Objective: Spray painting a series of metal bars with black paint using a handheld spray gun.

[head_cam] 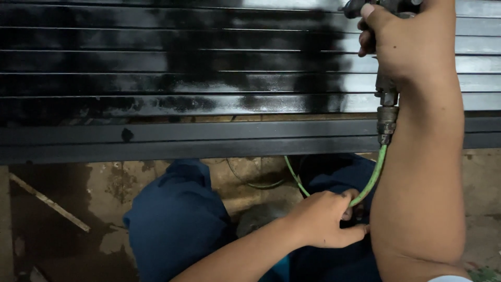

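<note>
A slatted metal shutter (156,68) is turning black with paint. The right hand (402,39) is gripping a spray gun (387,89) tight. Below it, the left hand (321,219) is pinching the green hose (373,177).

Spray gun (387,99) above hose (371,180), before slatted shutter (156,62).

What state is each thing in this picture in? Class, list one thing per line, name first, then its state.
slatted metal panel: wet black paint over the left and middle, bare grey at the right
spray gun: held upright, gripped at the top
right hand: raised, closed around the spray gun
green hose: attached under the spray gun, curving down
left hand: low, fingers pinching the green hose
floor: stained, patchy
</note>
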